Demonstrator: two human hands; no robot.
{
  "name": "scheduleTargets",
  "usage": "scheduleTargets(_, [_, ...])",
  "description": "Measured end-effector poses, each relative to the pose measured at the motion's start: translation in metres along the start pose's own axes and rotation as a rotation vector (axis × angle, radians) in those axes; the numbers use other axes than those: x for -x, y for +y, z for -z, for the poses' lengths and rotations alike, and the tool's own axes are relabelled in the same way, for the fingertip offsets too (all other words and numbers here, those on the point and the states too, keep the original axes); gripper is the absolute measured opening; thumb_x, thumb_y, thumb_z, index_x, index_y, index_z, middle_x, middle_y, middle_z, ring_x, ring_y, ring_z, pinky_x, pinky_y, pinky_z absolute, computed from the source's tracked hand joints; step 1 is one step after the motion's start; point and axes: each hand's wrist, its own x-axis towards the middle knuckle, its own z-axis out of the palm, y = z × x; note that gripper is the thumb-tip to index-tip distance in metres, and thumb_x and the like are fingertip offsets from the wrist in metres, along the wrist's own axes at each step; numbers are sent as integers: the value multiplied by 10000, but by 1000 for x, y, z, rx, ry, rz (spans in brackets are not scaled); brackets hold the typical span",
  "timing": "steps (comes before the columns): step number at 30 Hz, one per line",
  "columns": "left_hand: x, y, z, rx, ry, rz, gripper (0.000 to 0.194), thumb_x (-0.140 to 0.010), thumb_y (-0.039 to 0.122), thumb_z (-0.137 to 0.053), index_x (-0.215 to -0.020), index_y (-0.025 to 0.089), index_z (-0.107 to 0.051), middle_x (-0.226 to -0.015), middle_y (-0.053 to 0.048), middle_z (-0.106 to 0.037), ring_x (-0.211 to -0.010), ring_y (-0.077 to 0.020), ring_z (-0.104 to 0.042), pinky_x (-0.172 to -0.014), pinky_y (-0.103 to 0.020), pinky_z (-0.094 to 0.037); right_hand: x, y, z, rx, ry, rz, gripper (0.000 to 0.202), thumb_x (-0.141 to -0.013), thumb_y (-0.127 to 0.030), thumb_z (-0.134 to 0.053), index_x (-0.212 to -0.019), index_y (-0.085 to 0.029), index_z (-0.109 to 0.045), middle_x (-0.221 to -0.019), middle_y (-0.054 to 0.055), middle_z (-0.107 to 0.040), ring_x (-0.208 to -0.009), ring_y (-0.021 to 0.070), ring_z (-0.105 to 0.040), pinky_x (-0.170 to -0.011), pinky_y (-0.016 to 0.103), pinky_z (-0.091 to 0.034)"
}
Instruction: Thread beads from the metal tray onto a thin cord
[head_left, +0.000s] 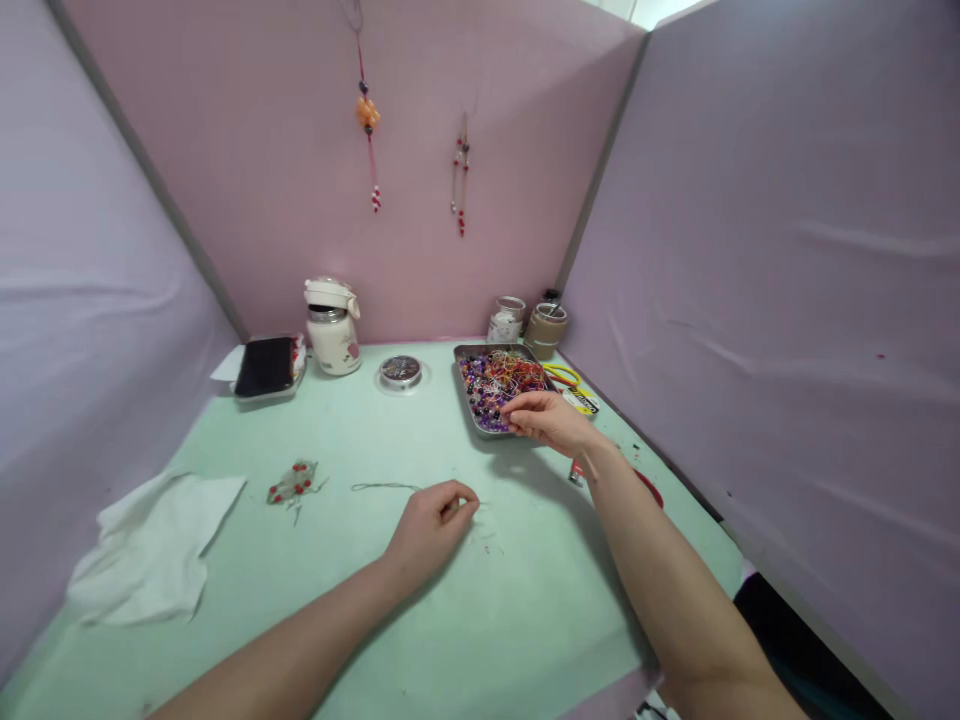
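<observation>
My left hand (439, 520) rests on the table with its fingers closed in a pinch. A thin dark cord (385, 486) runs out from it to the left, and short ends show at the fingertips. Above the near right part of a metal tray (474, 425) is my right hand (544, 418), thumb and fingertips pressed together. Whatever it pinches, if anything, is too small to make out. The tray holds purple and dark beads (487, 405) and a tangle of red, gold and white cords (517, 370).
Left on the table are a red-beaded piece (294, 484), a white cloth (150, 550) and a phone (266, 366). A cup (334, 340), a round bead dish (400, 371) and jars (546, 332) stand behind. By my right forearm lie a lighter (576, 472) and yellow-handled scissors (564, 374).
</observation>
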Motion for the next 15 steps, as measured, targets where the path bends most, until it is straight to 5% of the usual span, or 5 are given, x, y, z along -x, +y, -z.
scheduleTargets(8, [22, 17, -4, 119, 236, -10, 199, -771, 331, -536, -766, 163, -642, -507, 72, -327, -510, -88, -313, -533, -225, -262, 35, 29, -38, -231, -28, 109, 200, -593, -245, -804, -758, -183, -709, -656, -19, -635, -615, 82, -573, -621, 231, -444])
scheduleTargets(15, [33, 7, -3, 250, 529, -105, 217, -761, 368, -570, -772, 159, -623, -511, 69, -357, -506, -89, -320, -518, -231, -270, 43, 38, -68, -340, -108, 214, 208, -609, -290, -808, -758, -222, -679, -737, -22, -652, -683, 88, -581, -671, 246, -463])
